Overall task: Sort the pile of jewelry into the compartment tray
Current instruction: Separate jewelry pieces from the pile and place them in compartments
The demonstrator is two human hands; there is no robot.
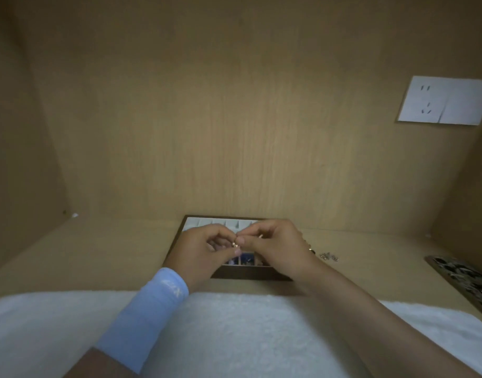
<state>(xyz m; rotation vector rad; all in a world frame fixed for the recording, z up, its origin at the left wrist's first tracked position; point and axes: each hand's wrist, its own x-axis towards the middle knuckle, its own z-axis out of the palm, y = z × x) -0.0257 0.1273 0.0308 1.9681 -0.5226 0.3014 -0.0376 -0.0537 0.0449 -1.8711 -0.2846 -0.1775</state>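
A white cloth [234, 336] lies nearer than the compartment tray [250, 274]. Above the tray, left hand [204, 251] and right hand [275, 249] both pinch one small gold piece [235, 244] in their fingers [241, 240]; loose pieces [328, 256] lie right of the tray. A slipped pinch could drop it into the wrong compartment.

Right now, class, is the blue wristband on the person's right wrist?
No: the light-blue wristband sits on the wrist behind the left hand, while the right forearm is bare.
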